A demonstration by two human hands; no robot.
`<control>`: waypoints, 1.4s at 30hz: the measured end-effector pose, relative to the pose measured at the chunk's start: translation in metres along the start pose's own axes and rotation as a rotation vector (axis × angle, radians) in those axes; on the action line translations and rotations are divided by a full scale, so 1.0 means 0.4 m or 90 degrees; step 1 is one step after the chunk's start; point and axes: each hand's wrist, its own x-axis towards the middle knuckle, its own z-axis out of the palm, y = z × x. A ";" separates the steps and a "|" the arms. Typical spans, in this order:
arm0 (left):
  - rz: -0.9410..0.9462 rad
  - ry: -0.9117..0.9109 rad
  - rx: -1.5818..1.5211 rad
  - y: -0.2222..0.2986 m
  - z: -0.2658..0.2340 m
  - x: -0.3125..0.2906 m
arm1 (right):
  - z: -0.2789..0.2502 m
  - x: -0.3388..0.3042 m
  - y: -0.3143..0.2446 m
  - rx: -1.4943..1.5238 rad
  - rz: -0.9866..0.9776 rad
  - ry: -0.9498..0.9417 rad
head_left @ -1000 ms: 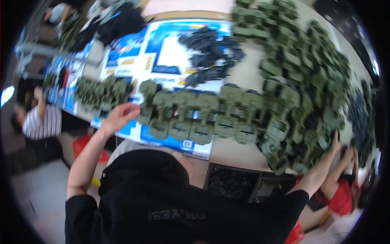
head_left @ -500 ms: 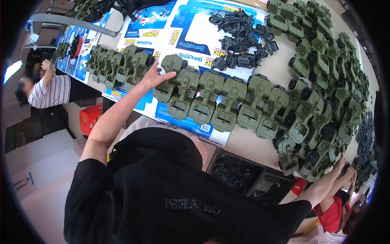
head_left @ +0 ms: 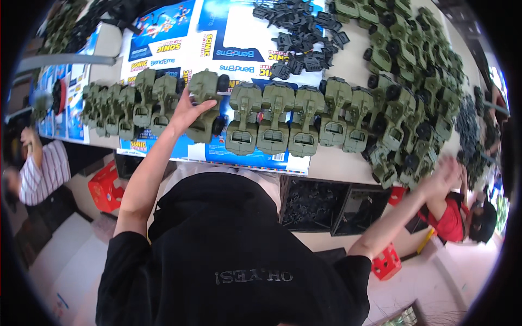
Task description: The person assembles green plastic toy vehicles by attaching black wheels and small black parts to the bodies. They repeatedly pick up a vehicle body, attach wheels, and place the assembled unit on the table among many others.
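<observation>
My left hand (head_left: 190,112) grips the narrow middle of an olive-green toy truck (head_left: 203,82), with the thumb on its right side. Black wheels show along the truck's right side. To its right stands a row of green toy trucks (head_left: 276,100), and more green trucks (head_left: 128,100) line up on its left. My right hand (head_left: 443,174) is beside the near right end of a dense group of green trucks (head_left: 397,106). Motion smears its fingers, so I cannot make out whether it holds anything.
Dark grey plastic parts (head_left: 304,41) lie heaped on printed blue-and-white card sheets (head_left: 228,16). Black crates (head_left: 315,204) stand under the table edge. A person in red (head_left: 448,217) works at the right, another in stripes (head_left: 46,168) at the left. Red crates (head_left: 106,187) stand low down.
The gripped truck now stands apart from the row on its right, with a gap between. My right hand has drawn back from the far right. The whole view has turned.
</observation>
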 end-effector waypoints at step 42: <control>0.184 -0.454 -0.021 0.145 -0.117 -0.322 | 0.525 -0.501 -0.815 0.549 0.103 -0.493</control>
